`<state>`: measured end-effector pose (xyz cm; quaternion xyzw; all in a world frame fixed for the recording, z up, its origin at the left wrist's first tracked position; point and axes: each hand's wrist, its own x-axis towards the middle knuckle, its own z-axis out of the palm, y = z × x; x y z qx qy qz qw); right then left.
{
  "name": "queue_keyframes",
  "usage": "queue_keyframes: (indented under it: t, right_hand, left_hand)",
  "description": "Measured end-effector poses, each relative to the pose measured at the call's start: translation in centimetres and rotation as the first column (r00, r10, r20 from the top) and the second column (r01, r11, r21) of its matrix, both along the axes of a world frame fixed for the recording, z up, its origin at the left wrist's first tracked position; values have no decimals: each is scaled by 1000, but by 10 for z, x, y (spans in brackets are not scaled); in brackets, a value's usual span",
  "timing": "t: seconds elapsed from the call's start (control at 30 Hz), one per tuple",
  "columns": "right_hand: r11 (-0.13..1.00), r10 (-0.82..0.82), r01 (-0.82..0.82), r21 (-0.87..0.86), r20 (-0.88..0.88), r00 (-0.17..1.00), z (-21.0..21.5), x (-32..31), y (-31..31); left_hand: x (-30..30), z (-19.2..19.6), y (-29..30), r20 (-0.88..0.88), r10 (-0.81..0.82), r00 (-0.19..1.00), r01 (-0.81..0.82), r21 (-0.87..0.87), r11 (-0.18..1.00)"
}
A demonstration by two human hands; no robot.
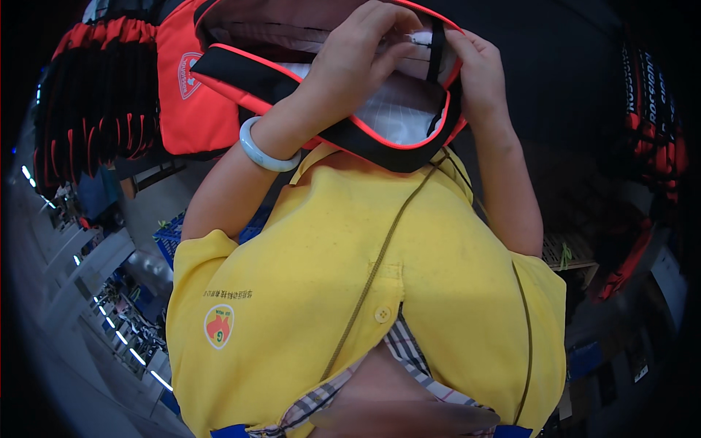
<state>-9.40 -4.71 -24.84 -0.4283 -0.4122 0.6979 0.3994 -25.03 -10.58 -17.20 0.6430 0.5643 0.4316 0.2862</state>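
Observation:
In front of my chest lies a black bag (409,157) with bright red-orange piping, its top unzipped and its pale, see-through lining showing. My left hand (358,58), with a pale bangle on the wrist, reaches over the front edge into the opening. Its thumb and forefinger are bent toward each other at a small white patch beside a black strip (436,55) on the inner right wall; what they pinch I cannot make out. At the right rim my right hand (478,77) grips the bag's edge, fingers partly hidden behind it.
Left of the bag is a red panel (193,95) with a white emblem, and beyond it a row of black and red bags (98,109). More black and red pieces (657,117) are stacked at the far right. A blue crate (169,235) stands low at the left.

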Motion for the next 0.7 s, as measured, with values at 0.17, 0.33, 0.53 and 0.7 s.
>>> queue_keyframes:
  t: [0.17,0.33,0.53,0.7]
  right_hand:
    - [999,31,-31,31,3,1000,-2,1,1]
    - [992,117,-117,-36,-13,993,-7,14,8]
    - [941,-84,4,337,223,971,18,22,-13]
    - [894,145,-185,408,127,981,51,64,-80]
  left_hand:
    - [-8,-14,7,-200,-56,978,78,106,991]
    - [-4,-25,19,-358,10,934,159,439,884]
    - [0,-15,21,-120,-53,991,63,79,995]
    - [1,-31,39,-122,-20,992,41,172,984]
